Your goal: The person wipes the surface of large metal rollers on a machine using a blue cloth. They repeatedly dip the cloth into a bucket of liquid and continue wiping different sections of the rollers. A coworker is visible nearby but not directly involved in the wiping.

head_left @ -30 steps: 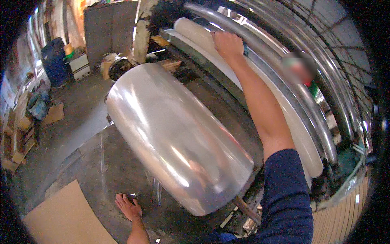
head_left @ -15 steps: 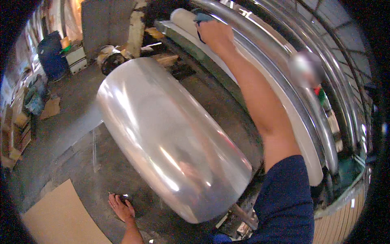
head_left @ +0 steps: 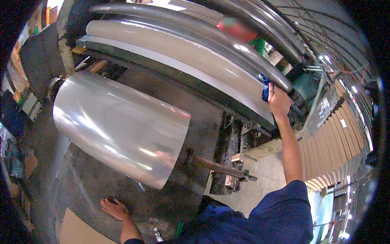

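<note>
My right hand (head_left: 279,101) reaches far to the right, closed on a bunched blue cloth (head_left: 266,87). The cloth is at the right end of a long cream-coloured roller (head_left: 170,49), seemingly touching it. Down at the lower left, my left hand (head_left: 115,208) is low over a dark surface, its fingers stretched out and apart. Between my arms lies a large roll of shiny silver sheet (head_left: 122,126), mounted on a rusty shaft (head_left: 215,166) that sticks out of its right end.
Dark, polished metal rollers (head_left: 195,30) run behind the cream one. A stack of brown cardboard (head_left: 333,138) stands at the right. A brown cardboard sheet (head_left: 79,229) lies at the lower left. A blurred red and green patch shows beyond the rollers.
My right hand has gone with the blue cloth from the roller's far left end to its right end. The view has swung right; my left hand stays low beside the silver roll.
</note>
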Motion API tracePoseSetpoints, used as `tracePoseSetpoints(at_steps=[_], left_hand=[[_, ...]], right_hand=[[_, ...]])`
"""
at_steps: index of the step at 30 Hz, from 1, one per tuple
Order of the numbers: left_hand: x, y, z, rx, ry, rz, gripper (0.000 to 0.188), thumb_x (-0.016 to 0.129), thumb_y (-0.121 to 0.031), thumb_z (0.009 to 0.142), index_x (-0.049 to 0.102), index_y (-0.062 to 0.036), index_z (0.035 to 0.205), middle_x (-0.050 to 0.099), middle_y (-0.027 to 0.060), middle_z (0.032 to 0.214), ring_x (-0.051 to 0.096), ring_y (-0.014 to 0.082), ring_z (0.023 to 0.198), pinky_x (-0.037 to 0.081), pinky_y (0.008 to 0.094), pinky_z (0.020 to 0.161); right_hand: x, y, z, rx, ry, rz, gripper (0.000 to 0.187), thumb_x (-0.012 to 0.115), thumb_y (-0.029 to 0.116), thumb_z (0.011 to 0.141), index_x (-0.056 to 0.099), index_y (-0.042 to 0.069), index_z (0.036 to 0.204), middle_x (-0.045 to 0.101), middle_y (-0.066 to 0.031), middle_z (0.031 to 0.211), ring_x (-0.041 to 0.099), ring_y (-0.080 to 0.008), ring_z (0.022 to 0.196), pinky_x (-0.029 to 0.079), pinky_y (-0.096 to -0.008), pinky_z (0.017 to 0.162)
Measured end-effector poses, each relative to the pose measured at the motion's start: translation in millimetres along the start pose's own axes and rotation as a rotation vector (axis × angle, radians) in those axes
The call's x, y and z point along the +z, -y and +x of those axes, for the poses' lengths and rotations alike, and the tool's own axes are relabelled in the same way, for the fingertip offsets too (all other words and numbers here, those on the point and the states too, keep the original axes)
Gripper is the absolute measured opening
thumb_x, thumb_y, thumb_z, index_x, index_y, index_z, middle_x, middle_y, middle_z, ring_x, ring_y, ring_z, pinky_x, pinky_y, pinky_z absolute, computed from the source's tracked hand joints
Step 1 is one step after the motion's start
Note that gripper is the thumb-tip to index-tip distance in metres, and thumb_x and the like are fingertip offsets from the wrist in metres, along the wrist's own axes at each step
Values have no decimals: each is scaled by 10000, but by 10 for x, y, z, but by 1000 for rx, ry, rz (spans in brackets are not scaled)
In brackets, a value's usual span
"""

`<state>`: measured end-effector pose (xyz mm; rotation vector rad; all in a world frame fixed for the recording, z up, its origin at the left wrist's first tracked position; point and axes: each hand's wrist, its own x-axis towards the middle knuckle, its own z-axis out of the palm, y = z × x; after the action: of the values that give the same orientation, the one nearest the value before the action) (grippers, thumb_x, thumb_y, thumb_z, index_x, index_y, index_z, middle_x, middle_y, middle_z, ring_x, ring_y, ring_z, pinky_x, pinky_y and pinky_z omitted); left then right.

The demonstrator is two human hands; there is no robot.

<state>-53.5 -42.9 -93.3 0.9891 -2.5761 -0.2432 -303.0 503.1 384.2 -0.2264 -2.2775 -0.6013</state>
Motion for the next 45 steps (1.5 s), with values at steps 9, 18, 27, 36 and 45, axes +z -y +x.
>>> tracePoseSetpoints(at_steps=[9, 18, 27, 36, 45], left_hand=[[-26, -35, 12, -58, 49, 44, 473, 574, -204, 841, 444, 4, 1246, 370, 161, 1391, 309, 316, 1334, 220, 459, 1135], [-40, -36, 31, -100, 57, 11, 480, 611, -165, 795, 443, -12, 1218, 360, 169, 1397, 298, 321, 1342, 202, 458, 1144], [-25, -79, 56, -136, 51, -17, 466, 619, -133, 750, 452, -19, 1170, 370, 160, 1390, 254, 306, 1369, 156, 456, 1162], [-106, -77, 82, -175, 117, -22, 473, 614, -109, 734, 445, -21, 1167, 366, 160, 1392, 247, 313, 1372, 138, 457, 1168], [-26, 0, 12, -107, 87, -11, 467, 578, -159, 803, 440, -18, 1226, 324, 162, 1443, 245, 307, 1379, 149, 434, 1165]], right_hand=[[34, 384, 106, -8, -71, 163, 457, 423, 434, 941, 671, 81, 791, 660, -171, 729, 638, -362, 624, 528, -453, 609], [-321, 2967, 1399, -298, 32, 367, 485, 388, 443, 953, 684, 66, 877, 663, -222, 811, 658, -394, 765, 528, -501, 719], [-438, 4655, 2131, -618, 37, 458, 450, 363, 397, 961, 661, 60, 969, 665, -212, 961, 650, -398, 884, 518, -507, 790], [-419, 5623, 2570, -807, -177, 623, 424, 376, 393, 958, 649, 68, 982, 667, -200, 970, 656, -371, 883, 520, -494, 785], [-317, 3341, 1593, -505, 177, 249, 430, 353, 344, 972, 670, 53, 954, 673, -190, 935, 658, -370, 849, 516, -495, 750]])
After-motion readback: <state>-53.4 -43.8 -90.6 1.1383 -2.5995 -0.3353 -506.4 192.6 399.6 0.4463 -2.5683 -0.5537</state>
